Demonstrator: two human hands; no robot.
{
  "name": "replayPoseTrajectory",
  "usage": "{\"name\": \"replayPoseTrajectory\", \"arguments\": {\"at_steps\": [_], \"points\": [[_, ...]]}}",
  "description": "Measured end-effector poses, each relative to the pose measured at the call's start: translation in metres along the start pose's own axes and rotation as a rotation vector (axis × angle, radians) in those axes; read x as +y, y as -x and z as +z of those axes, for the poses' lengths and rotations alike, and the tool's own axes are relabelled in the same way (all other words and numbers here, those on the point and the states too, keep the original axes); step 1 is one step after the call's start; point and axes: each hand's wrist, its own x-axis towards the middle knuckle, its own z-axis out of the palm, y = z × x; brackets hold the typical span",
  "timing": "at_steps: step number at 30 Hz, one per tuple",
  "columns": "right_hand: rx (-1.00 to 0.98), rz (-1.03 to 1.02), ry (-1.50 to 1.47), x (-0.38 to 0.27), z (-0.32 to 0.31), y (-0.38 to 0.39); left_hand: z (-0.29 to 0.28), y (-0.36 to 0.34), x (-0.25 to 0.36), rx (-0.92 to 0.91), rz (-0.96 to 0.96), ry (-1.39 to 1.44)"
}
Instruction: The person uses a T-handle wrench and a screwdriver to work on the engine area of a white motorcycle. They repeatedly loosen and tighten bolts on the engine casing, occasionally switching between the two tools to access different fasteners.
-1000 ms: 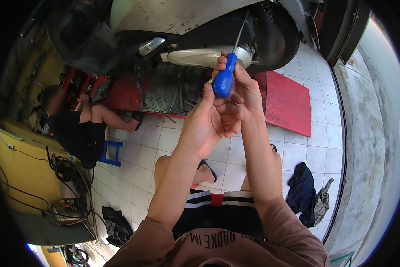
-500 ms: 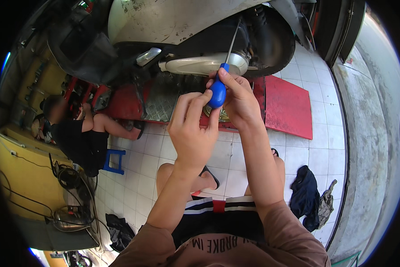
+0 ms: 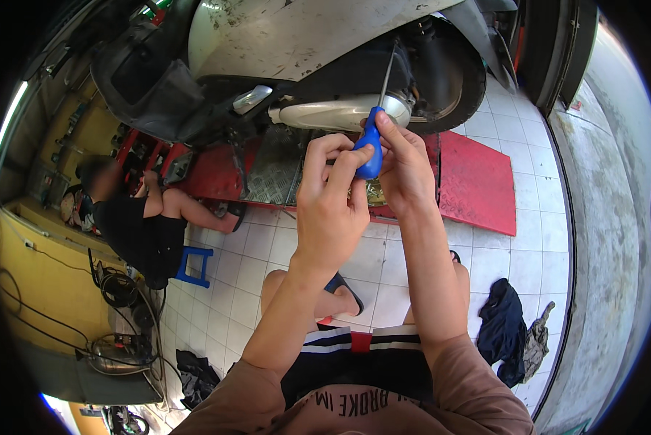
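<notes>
A screwdriver (image 3: 369,151) with a bulbous blue handle is held up in front of me, its thin metal shaft pointing away toward the scooter's rear wheel. My left hand (image 3: 330,185) pinches the handle's wide end. My right hand (image 3: 407,161) grips the handle from the other side, thumb near the collar. Beyond my hands stands a scooter (image 3: 289,43) with scuffed pale body panels and a silver engine cover (image 3: 322,112). Whether the tip touches the scooter, I cannot tell. A shiny round metal part (image 3: 375,194) shows partly behind my hands.
The scooter stands on a red platform (image 3: 478,181) with a metal tread plate. At left a person in black (image 3: 141,225) sits on a blue stool (image 3: 195,264). Dark cloths (image 3: 501,326) lie on the tiles at right. Hoses and a compressor tank (image 3: 119,355) are at lower left.
My view has shifted slightly, moving the scene a little right and down. My left fingers have shifted on the screwdriver handle, whose collar shows more. Both hands still hold it.
</notes>
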Motion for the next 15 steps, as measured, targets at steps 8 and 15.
{"name": "replayPoseTrajectory", "arguments": {"at_steps": [8,15], "points": [[-0.074,0.107,-0.168,-0.008,0.004,0.002,0.009,0.007,0.000,0.044,-0.217,0.266],[0.075,0.055,-0.067,-0.007,0.000,0.001,0.002,0.003,-0.002,-0.087,-0.069,0.115]]}}
